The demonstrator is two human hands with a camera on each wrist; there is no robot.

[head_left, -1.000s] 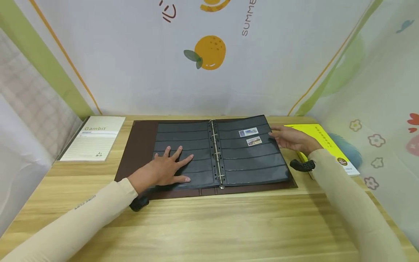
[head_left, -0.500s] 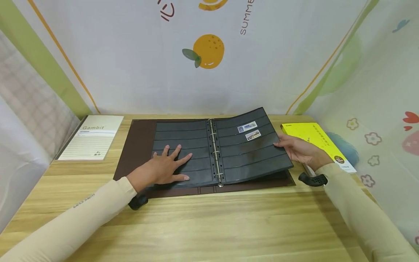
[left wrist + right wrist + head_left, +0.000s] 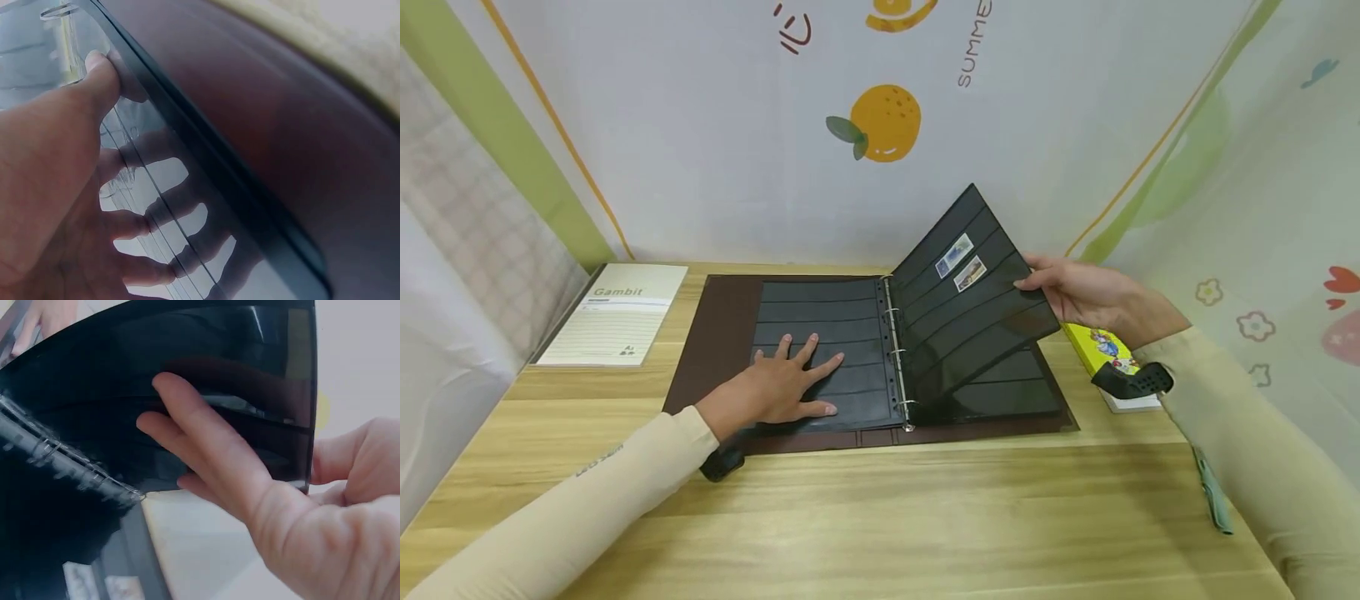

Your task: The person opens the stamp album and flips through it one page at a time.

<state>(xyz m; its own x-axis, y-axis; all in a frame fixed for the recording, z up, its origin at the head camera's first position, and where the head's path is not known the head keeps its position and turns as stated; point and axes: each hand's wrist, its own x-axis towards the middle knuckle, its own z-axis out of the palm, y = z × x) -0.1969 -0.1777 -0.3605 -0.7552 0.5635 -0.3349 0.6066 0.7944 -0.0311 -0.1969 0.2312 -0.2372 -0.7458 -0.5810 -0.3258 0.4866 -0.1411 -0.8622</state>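
Observation:
A stamp album (image 3: 865, 438), a brown ring binder, lies spread on the table with black pocket pages on both sides. My left hand (image 3: 786, 387) rests flat on the left page (image 3: 820, 310), fingers spread; the glossy page mirrors them in the left wrist view. My right hand (image 3: 1086, 296) pinches the outer edge of a right-side page (image 3: 962, 333), thumb on the front and fingers behind. That page tilts up from the metal rings (image 3: 895, 350) and carries two stamps (image 3: 954, 255) (image 3: 970, 273). Beneath it shows another black page (image 3: 1011, 392).
A Gambit notepad (image 3: 613, 317) lies at the left. Behind my right wrist is a yellow book (image 3: 1093, 346), partly hidden. A green strip-like thing (image 3: 1213, 492) lies by the table's right edge. A printed curtain (image 3: 737, 167) hangs behind the wooden table (image 3: 850, 517).
My right hand has lifted the stamp-bearing page from nearly flat to a steep tilt, moving up and showing the page below. The left hand stays in place.

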